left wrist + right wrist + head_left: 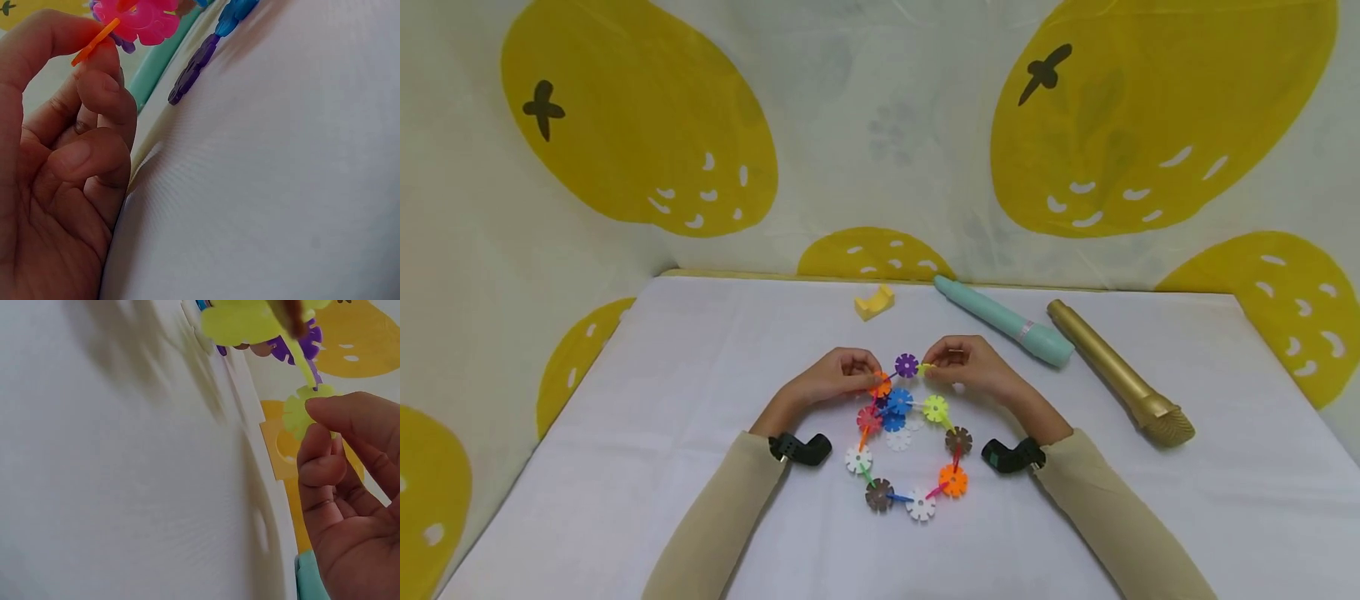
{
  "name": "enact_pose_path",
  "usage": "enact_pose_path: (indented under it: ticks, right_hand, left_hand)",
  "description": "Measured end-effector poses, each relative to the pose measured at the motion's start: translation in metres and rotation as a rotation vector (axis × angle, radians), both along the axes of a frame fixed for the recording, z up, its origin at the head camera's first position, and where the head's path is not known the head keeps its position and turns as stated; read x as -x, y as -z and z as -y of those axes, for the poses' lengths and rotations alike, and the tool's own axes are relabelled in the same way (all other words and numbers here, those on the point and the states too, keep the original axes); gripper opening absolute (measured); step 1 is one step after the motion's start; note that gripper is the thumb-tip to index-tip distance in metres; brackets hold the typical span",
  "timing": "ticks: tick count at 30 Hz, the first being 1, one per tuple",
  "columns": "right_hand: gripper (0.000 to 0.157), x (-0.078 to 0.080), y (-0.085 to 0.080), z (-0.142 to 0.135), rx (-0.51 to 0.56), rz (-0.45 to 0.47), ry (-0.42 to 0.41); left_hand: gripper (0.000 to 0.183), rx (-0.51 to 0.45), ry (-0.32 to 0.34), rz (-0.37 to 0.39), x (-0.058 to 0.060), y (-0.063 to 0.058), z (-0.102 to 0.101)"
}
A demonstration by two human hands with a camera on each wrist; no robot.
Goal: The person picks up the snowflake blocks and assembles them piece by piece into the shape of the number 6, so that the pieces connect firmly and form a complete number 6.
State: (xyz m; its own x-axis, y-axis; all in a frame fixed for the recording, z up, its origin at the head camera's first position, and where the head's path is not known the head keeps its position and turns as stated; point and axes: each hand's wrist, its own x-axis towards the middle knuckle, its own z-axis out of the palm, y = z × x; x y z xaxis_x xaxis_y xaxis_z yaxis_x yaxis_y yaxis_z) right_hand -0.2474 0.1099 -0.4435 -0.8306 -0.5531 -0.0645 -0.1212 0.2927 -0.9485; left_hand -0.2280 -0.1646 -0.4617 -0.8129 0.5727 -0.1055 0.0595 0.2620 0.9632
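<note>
A ring of notched plastic snowflake discs, slotted together edge to edge in many colours, includes a white disc [921, 505] at its near side. My left hand [835, 375] pinches an orange disc [95, 42] between thumb and index finger at the ring's far left. With thumb and fingertips, my right hand [973, 364] holds a yellow-green disc [299, 414]. Between the hands is a purple disc [906, 365], linked toward the yellow-green one. Several blue discs [900, 402] and a loose-looking white disc [898, 439] lie within the ring; their links are partly hidden.
A small yellow block [874, 303] with a curved hollow sits toward the table's back edge. Behind my right hand lies a teal toy microphone [1000, 318], with a gold microphone [1112, 367] farther right. White cloth [625, 492] covers the table; a fruit-patterned curtain [880, 167] hangs behind.
</note>
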Motion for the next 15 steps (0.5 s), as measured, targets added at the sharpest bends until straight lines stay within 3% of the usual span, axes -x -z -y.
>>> enact_pose_path:
  ticks: [6,10,15]
  right_hand:
    - [0.019,-0.002,0.001,0.002,0.023,-0.050,0.002]
    - [0.017,-0.005,0.001,0.006,0.033,-0.060,-0.005]
    - [0.014,-0.007,0.000,0.011,0.025,-0.072,0.004]
  left_hand:
    - [0.015,-0.018,-0.027,0.029,0.001,0.000,0.000]
    - [0.023,0.020,-0.068,0.066,0.001,0.000,0.000]
    - [0.024,0.048,-0.066,0.040,0.001,0.000,0.000]
